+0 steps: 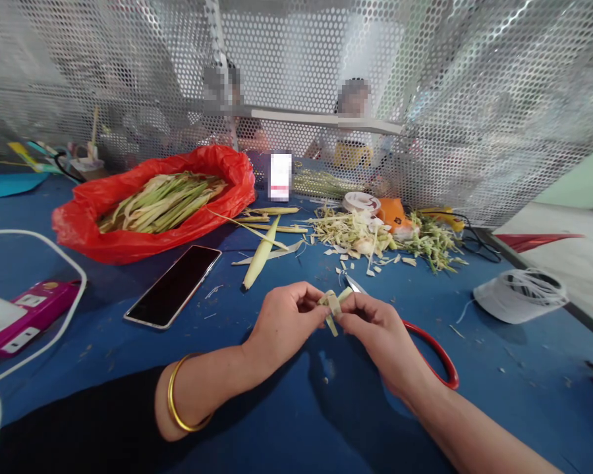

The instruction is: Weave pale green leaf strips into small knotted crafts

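Observation:
Between my two hands is a small folded, crossed strip of pale green plant leaf (332, 305), which looks like husk. My left hand (286, 322) pinches its left side between thumb and fingers; a gold bangle circles that wrist. On the strip's right side, my right hand (378, 329) is closed in a pinch too. Scissors with red handles (437, 349) lie on the table under my right hand, their blade tip showing beyond the fingers. Just ahead of my left hand rests a broad pale leaf (261, 260), with several narrow strips behind it.
A red plastic bag (212, 227) of long leaves stands back left, near a phone (174, 286). Trimmings (350, 230) and a tape roll (362, 203) lie back right. A white string spool (518, 296) is at right, a purple power strip (39, 309) at left. Perforated mesh (296, 72) closes the back.

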Demonstrator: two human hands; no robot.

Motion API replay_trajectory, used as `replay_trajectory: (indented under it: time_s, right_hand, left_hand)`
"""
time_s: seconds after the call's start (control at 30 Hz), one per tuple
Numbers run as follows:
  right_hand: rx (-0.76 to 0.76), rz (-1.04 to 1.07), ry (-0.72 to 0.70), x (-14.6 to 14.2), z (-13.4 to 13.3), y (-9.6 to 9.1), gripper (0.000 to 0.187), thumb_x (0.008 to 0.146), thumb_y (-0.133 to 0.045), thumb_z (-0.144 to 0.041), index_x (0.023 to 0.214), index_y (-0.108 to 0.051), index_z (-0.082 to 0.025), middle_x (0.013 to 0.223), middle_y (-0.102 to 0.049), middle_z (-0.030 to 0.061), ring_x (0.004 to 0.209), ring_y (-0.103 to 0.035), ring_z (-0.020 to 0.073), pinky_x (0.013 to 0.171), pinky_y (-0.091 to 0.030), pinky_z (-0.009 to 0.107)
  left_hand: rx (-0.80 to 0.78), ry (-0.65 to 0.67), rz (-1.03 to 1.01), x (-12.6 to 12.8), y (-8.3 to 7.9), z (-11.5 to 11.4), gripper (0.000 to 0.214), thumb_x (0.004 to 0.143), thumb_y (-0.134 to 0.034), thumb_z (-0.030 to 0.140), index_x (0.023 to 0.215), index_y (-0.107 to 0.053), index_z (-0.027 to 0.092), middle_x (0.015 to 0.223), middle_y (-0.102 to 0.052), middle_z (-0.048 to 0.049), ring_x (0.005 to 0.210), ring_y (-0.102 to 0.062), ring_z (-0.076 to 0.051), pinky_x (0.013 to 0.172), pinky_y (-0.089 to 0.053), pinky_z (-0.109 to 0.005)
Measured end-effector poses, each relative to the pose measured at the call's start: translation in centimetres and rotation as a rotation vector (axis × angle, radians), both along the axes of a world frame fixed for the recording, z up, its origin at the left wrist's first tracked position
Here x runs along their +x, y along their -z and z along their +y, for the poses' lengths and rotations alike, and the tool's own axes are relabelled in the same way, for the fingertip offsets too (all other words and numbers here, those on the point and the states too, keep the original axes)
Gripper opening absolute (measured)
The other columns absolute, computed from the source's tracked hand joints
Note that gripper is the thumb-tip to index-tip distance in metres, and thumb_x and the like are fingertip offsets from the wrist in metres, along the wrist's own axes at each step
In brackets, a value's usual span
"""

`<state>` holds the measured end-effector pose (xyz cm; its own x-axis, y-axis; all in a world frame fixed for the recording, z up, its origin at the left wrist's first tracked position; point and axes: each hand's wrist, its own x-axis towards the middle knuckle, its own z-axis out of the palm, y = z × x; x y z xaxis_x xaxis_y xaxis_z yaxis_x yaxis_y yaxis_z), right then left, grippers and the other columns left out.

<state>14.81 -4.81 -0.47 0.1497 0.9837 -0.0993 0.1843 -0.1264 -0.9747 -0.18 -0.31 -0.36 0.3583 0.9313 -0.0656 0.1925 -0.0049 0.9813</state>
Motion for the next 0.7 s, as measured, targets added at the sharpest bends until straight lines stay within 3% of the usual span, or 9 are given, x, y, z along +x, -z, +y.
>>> replay_trajectory:
  time_s: [0.13, 0.27, 0.53, 0.7]
  right_hand:
    - [0.029, 0.077, -0.003, -0.14, 0.17, 0.06, 0.018, 0.072, -0.059, -0.026, 0.057, -0.051, -0.019, 0.059, -0.049, -0.0026, 0.06, -0.041, 0.0128, 0.058, -0.032, 0.027]
    - [0.069, 0.077, -0.05, -0.33, 0.21, -0.1, 0.026, 0.078, -0.061, -0.035, 0.06, -0.053, -0.019, 0.061, -0.049, -0.0026, 0.062, -0.043, 0.0133, 0.061, -0.034, 0.028]
    - [0.09, 0.004, -0.016, -0.34, 0.14, 0.16, 0.033, 0.083, -0.059, -0.039, 0.057, -0.05, -0.019, 0.059, -0.046, -0.003, 0.058, -0.037, 0.0121, 0.055, -0.03, 0.026]
    - [0.101, -0.067, 0.012, -0.49, 0.02, 0.19, 0.035, 0.081, -0.06, -0.038, 0.054, -0.047, -0.019, 0.056, -0.041, -0.0036, 0.055, -0.033, 0.0113, 0.051, -0.028, 0.026]
  left_hand:
    - [0.057, -0.005, 0.041, -0.03, 0.02, 0.01, 0.013, 0.074, -0.067, 0.028, 0.079, -0.068, 0.016, 0.072, -0.071, -0.004, 0.063, -0.065, -0.016, 0.061, -0.051, -0.025]
    - [0.04, -0.005, 0.034, -0.04, 0.1, 0.23, 0.01, 0.074, -0.064, 0.023, 0.081, -0.067, 0.016, 0.072, -0.071, -0.0037, 0.063, -0.065, -0.016, 0.062, -0.052, -0.025]
    - [-0.012, -0.011, -0.003, 0.11, -0.08, 0.11, 0.012, 0.073, -0.066, 0.025, 0.081, -0.067, 0.016, 0.07, -0.07, -0.0032, 0.063, -0.066, -0.016, 0.063, -0.052, -0.026]
    - [0.095, 0.004, 0.064, -0.08, -0.05, -0.06, 0.012, 0.075, -0.065, 0.027, 0.08, -0.069, 0.016, 0.07, -0.07, -0.0029, 0.063, -0.063, -0.015, 0.061, -0.049, -0.024]
